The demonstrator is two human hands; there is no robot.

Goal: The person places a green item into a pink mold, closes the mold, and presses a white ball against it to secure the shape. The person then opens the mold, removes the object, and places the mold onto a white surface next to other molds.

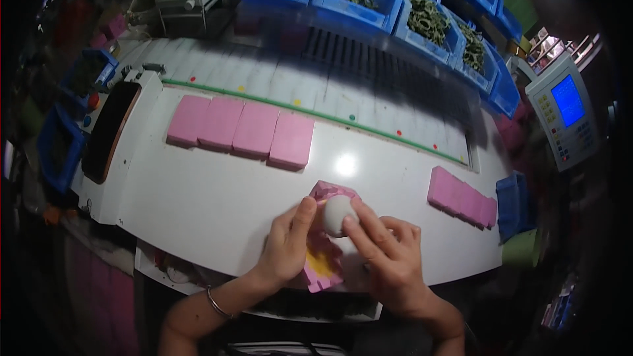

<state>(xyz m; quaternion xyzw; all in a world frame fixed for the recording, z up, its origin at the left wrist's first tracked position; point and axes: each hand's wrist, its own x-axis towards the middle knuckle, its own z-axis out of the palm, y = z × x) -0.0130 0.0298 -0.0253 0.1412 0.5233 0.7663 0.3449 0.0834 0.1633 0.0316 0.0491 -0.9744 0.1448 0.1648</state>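
Right hand (389, 250) holding ball (337, 216), left hand (287, 240) at pink box (324, 284)

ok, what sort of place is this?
Looks like a packing or assembly station, likely in a workshop: blue bins of dark green pieces along the back, pink packages lined up on a white worktop, and a control panel at the right.

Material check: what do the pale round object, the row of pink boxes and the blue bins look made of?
Pale round object: perhaps plastic or ceramic; smooth and matte, no visible grain, so open.
Pink boxes: likely card, fairly matte, with flat faces and straight edges.
Blue bins: probably moulded plastic, slight sheen, one-colour walls.
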